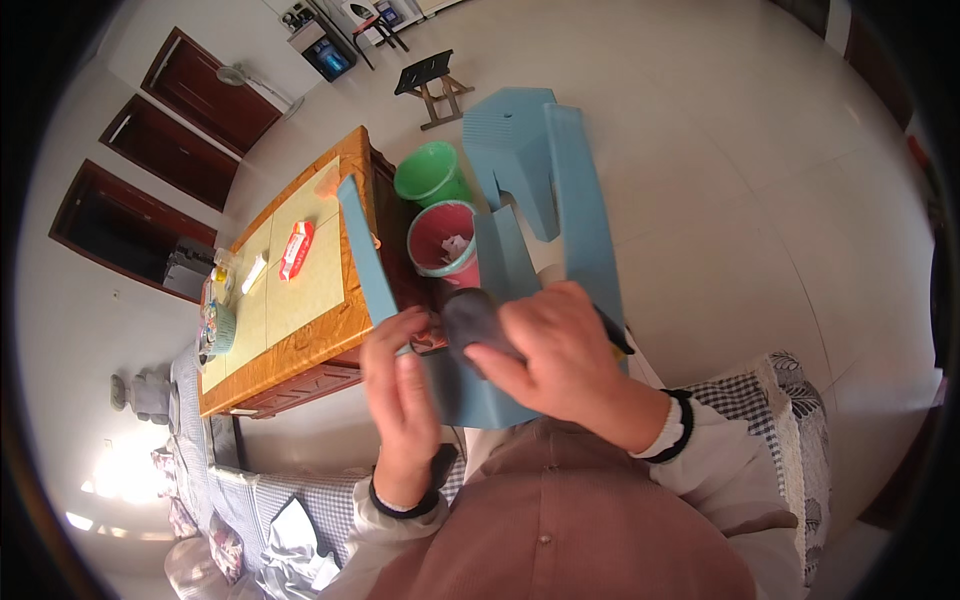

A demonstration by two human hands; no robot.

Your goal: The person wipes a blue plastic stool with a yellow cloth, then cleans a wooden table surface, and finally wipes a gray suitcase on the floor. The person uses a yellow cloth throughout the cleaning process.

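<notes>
My right hand [562, 352] grips a blurred dark tool [480, 326] with a rounded black head, which looks like a rubber mallet. My left hand [401, 382] is closed around the near end of a long narrow blue plastic bar [367, 251] that slants up and away over the table edge. Just in front of my lap is a larger blue plastic structure, with a flat part [487, 401] below my hands and a long side panel [589, 217] on the right. A ribbed blue panel [510, 124] forms its far end. The tool and my hands hide its middle.
A wooden table [292, 356] at left bears a red packet [297, 251] and a patterned container [220, 330]. Beyond my hands stand a pink bucket [444, 240] holding crumpled paper and a green bucket [431, 176]. A folding stool [431, 86] stands farther off.
</notes>
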